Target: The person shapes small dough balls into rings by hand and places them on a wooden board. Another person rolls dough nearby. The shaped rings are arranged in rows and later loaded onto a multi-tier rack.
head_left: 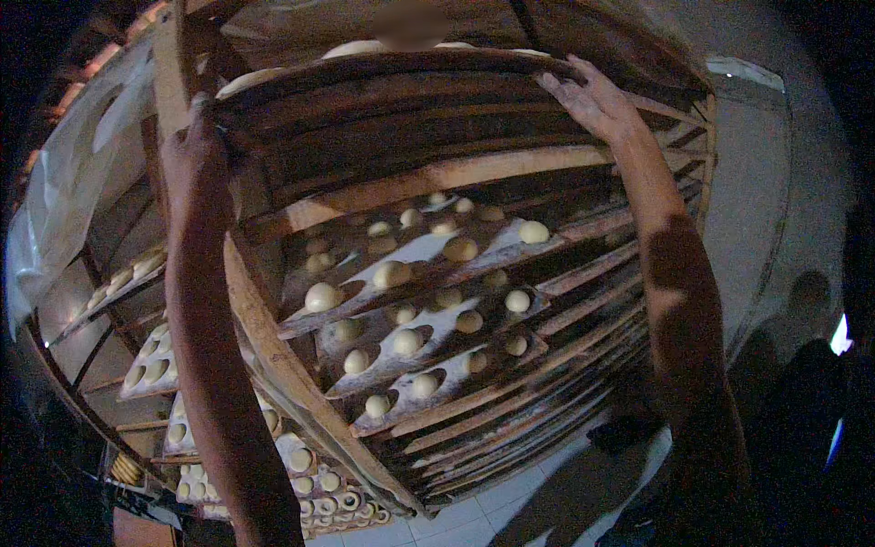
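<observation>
High at twelve o'clock, both hands grip the ends of a long wooden board [392, 68] on the top level of a wooden rack [273, 365], with pale dough pieces just showing on it; it looks partly seated there. Lower boards already carry dough balls [392, 273]. The left hand [196, 137] clasps the ten o'clock end, the right hand [588, 96] lies spread over the one o'clock edge, arms stretched upward.

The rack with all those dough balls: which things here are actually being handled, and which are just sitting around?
In hand:
- top board, gripped at both ends
- left hand on its left end
- right hand on its right end
- wooden rack holding the board

Just sitting around:
- lower boards of dough balls
- trays of dough on the side rack
- plastic sheet
- tiled floor
</observation>
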Demonstrator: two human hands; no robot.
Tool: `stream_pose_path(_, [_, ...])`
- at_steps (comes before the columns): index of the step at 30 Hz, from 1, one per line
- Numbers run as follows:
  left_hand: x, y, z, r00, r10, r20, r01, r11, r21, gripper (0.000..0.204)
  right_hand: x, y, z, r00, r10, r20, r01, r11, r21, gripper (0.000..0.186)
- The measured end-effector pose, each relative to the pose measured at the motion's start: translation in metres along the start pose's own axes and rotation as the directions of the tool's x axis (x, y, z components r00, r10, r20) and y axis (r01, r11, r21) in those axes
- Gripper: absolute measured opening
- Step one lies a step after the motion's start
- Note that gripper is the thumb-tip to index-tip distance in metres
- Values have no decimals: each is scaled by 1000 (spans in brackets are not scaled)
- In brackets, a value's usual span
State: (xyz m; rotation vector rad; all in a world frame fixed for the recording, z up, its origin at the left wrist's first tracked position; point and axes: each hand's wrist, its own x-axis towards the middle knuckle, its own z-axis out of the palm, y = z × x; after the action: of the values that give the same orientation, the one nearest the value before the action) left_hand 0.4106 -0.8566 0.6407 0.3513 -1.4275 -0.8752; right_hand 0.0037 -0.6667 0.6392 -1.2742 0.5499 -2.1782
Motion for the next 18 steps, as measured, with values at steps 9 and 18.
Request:
stream_pose_path(9, [-249,-173,95,950,51,308,-31,997,-69,45,-255,122,-90,941,-329,-76,79,434,-897,30])
stream_pose_path(18, [-726,-320,99,-743,76,665,394,853,343,25,-823,267,1,-57,-509,-859,-937,325,-130,31])
